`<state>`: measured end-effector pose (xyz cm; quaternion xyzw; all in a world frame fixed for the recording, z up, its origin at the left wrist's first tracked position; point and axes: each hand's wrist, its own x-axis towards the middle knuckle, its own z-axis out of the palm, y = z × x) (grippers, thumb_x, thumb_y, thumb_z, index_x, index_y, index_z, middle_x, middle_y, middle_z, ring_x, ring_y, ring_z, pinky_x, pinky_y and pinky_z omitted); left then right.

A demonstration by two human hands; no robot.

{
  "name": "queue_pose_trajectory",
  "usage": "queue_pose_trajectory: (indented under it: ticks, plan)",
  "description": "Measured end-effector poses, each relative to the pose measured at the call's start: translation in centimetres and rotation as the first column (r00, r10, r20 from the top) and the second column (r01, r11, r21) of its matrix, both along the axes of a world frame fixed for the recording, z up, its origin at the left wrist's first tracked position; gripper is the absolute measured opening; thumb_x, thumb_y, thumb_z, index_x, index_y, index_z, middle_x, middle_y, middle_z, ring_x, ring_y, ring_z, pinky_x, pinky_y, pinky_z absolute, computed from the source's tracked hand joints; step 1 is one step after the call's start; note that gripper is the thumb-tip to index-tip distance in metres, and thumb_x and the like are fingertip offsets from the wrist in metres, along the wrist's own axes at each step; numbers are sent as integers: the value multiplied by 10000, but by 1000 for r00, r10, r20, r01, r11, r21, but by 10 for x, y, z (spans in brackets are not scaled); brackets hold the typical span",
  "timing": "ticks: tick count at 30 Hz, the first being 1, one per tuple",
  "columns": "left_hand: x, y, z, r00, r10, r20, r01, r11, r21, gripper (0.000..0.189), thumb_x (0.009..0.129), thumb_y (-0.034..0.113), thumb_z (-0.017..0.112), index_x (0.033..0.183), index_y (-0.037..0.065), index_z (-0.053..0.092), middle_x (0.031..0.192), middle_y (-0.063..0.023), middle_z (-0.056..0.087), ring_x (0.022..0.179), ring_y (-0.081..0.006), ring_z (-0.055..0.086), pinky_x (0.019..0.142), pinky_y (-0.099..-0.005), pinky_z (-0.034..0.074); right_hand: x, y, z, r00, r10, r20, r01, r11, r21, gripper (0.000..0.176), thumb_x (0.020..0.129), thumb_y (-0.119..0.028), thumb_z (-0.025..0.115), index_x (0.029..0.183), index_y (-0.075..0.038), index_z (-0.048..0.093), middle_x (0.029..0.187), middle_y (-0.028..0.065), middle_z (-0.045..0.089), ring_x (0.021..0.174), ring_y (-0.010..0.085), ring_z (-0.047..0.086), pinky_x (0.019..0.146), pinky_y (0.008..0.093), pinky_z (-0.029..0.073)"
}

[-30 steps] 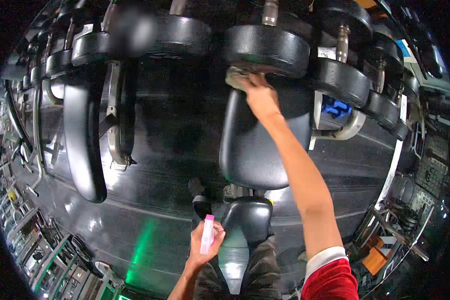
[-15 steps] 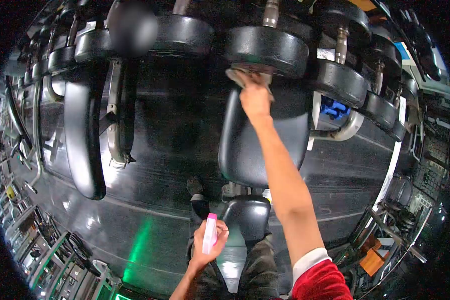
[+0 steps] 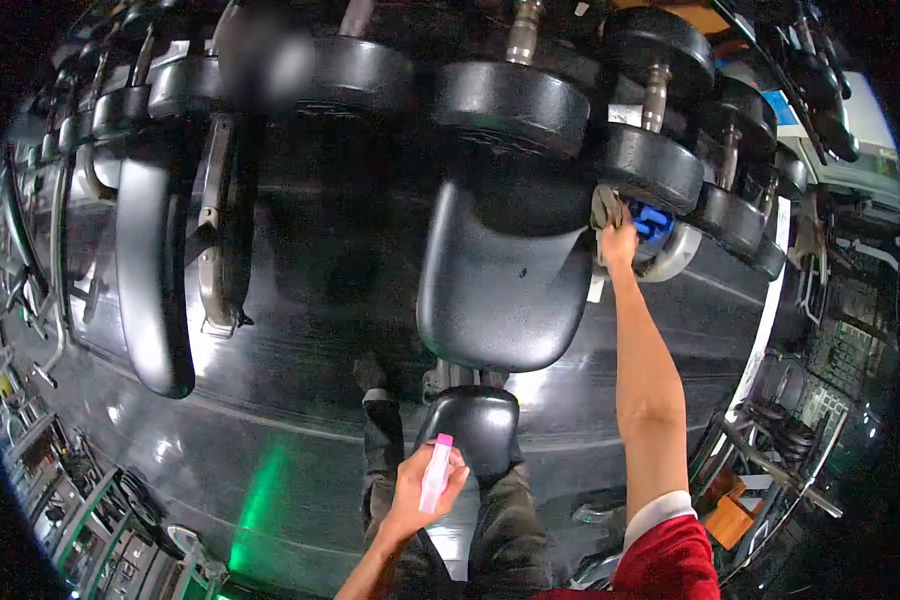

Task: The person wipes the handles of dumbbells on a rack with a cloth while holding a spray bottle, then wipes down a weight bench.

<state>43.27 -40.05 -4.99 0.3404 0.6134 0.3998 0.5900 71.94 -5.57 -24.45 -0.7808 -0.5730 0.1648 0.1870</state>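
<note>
My left hand [image 3: 426, 487] is closed round a spray bottle [image 3: 435, 475] with a white and pink head, held low in front of my legs and above the small bench seat [image 3: 480, 415]. My right arm is stretched forward. A crumpled grey-brown cloth [image 3: 605, 207] is bunched in my right hand [image 3: 618, 240], at the right edge of the black padded backrest [image 3: 505, 290] and just under a dumbbell [image 3: 655, 165]. The backrest has a small dark spot on its surface.
Large black dumbbells [image 3: 510, 105] line a rack across the far side, overhanging the backrest. Another padded bench [image 3: 155, 270] stands at left. Blue objects [image 3: 653, 224] lie beyond my right hand. An orange-brown box [image 3: 730, 520] and gym equipment sit at right.
My right hand has moved right with the cloth, from the top of the backrest under a dumbbell to its right edge. The spray bottle stays in my left hand, slightly turned.
</note>
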Motion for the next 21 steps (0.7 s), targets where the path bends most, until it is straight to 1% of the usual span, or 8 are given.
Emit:
queue_pose_trajectory:
  ticks: [3,8,12,14,17,18,20,21]
  plan:
    - [1,-10,-3,1000,12,-28,-12,1000,-3,170,802,-2,656,927,32,545,833,-73,638,688,-106,604,615,-264,498,-15,5,-8,978,161,-135,-130,967,217,440,851,-50,525,1283,-129,519,1153,180,608,1093,360,561,933,400,427]
    - [3,-20,-6,998,54,15,-52,996,-71,195,763,-28,681,901,36,558,791,-61,597,672,-125,587,601,-259,474,-3,-31,-21,973,166,-159,-129,966,222,395,902,-78,491,1297,-83,497,1282,185,530,1193,360,491,1011,373,373]
    - [5,-24,1,997,12,71,-1,988,-154,195,763,-25,685,900,31,557,799,-72,599,671,-133,591,591,-266,477,30,-110,-46,949,21,-314,13,994,107,366,940,-71,439,1304,-48,471,1222,174,563,1143,279,529,976,332,381]
    - [6,-26,2,999,-10,49,17,990,-138,196,762,-24,686,900,28,557,801,-76,600,668,-137,594,588,-269,478,9,-154,-7,822,-125,-556,132,991,-28,373,937,-69,449,1309,-52,470,1192,132,567,1100,232,535,953,314,391]
    - [8,-30,-1,999,-21,42,25,993,-118,192,764,-18,687,903,23,560,804,-79,602,657,-142,598,582,-274,482,23,-227,-25,842,-274,-464,232,961,-147,362,937,-75,457,1298,-64,480,1164,94,568,1067,205,541,924,308,413]
    - [9,-29,-2,997,-71,-15,70,995,-70,174,788,1,673,912,21,553,786,-60,609,650,-116,586,585,-257,477,10,-245,-16,800,-395,-452,307,916,-257,350,937,-78,461,1286,-67,488,1145,86,571,1046,187,544,907,310,428]
    - [11,-26,1,991,-114,-75,112,993,-28,158,811,20,659,921,20,545,767,-40,616,644,-90,574,588,-240,472,-9,-278,-16,420,-567,-709,456,807,-376,327,912,-94,482,1235,-46,492,1071,108,573,948,207,554,819,318,467]
    - [13,-23,7,994,-103,-33,101,993,-58,161,807,19,663,918,20,547,764,-39,613,640,-84,564,587,-235,467,-27,-285,-7,279,-675,-684,539,699,-470,316,909,-97,486,1222,-53,489,1078,93,560,953,206,546,822,331,472]
